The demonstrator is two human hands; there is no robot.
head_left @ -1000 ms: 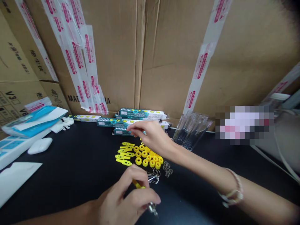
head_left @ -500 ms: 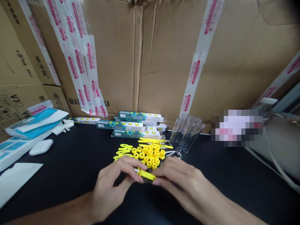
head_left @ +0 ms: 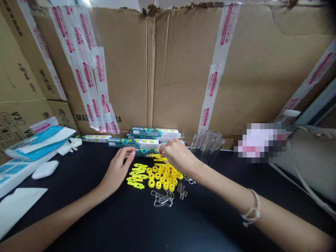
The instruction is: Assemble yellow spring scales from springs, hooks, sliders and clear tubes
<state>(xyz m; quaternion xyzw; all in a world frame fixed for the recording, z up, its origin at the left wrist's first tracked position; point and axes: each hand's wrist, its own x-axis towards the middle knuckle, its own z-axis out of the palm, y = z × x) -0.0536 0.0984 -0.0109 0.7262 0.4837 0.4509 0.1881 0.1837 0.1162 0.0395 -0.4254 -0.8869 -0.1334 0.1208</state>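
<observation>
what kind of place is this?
Probably a makeshift workbench for small parts: a black table backed by tall taped cardboard, with yellow rings and metal clips laid out in groups.

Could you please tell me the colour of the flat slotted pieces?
The flat slotted pieces are yellow, clearest in the head view.

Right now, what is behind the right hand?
Teal-and-white boxes show past the right hand, which hides part of them; whatever else it covers cannot be seen.
</observation>
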